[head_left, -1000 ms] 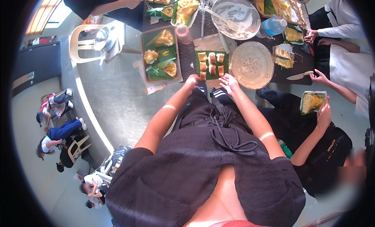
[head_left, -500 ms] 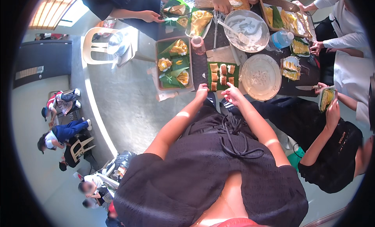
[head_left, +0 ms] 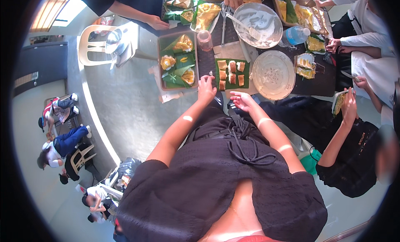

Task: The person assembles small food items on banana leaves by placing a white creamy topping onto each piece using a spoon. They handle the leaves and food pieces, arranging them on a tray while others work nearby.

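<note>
Left hand (head_left: 206, 90) and right hand (head_left: 243, 101), both empty, loosely open, near one green leaf (head_left: 246, 75) with three columns of rolls (head_left: 232, 78)

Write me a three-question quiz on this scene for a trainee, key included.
1. Fill in: just right of the green leaf under the roll pieces stands a pale, round ____.
2. True or false: the right hand grips one of the roll pieces.
3. Which hand is nearer the leaf-lined tray, left or right?

Key: 1. bowl; 2. false; 3. the left hand.
</note>
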A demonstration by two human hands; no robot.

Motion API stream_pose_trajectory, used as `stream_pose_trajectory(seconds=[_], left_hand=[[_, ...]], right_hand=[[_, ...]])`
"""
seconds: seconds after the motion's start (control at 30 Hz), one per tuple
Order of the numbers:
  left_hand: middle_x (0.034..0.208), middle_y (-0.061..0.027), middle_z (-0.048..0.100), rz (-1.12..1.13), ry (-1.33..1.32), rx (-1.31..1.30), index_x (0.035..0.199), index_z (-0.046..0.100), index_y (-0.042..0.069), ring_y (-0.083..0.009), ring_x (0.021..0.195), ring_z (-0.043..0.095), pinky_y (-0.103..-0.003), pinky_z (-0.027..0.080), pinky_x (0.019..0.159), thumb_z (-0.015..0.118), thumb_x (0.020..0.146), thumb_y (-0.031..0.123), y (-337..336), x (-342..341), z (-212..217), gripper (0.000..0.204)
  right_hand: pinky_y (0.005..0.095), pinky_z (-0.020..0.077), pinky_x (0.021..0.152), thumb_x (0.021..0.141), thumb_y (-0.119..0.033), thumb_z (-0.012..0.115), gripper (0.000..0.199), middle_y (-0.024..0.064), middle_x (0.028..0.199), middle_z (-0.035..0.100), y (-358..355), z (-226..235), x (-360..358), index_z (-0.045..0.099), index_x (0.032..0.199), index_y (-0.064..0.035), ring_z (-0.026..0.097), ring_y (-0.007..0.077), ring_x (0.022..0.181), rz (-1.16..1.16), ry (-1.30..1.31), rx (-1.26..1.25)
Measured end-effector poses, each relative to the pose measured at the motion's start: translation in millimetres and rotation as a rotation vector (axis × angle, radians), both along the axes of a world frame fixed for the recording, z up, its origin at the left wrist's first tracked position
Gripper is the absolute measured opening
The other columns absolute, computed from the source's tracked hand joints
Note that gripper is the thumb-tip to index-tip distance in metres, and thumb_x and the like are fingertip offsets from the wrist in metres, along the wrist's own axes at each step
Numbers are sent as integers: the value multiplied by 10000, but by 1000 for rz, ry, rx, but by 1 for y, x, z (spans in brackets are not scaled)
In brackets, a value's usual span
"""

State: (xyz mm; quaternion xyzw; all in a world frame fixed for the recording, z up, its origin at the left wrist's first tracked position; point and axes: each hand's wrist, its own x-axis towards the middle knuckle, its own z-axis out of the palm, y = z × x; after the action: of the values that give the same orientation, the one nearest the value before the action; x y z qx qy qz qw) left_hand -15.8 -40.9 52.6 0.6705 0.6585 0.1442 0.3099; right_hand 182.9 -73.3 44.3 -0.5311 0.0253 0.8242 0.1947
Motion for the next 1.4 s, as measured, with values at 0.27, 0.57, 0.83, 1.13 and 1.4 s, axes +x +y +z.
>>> stream_pose_trajectory(seconds=[0.27,0.57,0.83,1.13,1.4], left_hand=[[976,-75,439,-83,-6,-22,886,552,145,-278,937,421,-382,396,786,632,602,78,15,-2,-3,303],[965,-25,447,-279,164,-22,846,583,175,-237,935,421,-342,402,771,664,604,145,29,3,7,257],[961,-24,456,-311,160,-22,827,601,174,-248,919,427,-346,399,774,678,599,204,40,2,-2,243],[937,-17,459,-297,145,-24,763,611,163,-226,911,424,-342,392,766,691,586,205,39,6,-4,199],[943,-29,472,-261,161,-40,773,614,159,-239,915,434,-346,391,769,674,601,222,36,7,-4,194]], right_hand=[[211,442,535,836,-192,436,269,50,781,560,-5,-20,-20,475,1081,-87,499,91,584,-71,-25,-14],[214,443,515,849,-175,405,253,27,763,568,-7,-21,-37,483,1073,-86,509,78,581,-172,-18,-76],[218,445,513,849,-173,399,223,31,755,571,-7,-35,-46,489,1036,-90,509,88,575,-282,-21,-124],[224,435,509,839,-203,422,195,23,746,558,-6,-30,-45,482,996,-105,500,94,572,-296,-43,-91],[217,429,502,841,-206,416,222,17,744,558,-4,-27,-44,484,1022,-99,498,85,568,-281,-75,-51]])
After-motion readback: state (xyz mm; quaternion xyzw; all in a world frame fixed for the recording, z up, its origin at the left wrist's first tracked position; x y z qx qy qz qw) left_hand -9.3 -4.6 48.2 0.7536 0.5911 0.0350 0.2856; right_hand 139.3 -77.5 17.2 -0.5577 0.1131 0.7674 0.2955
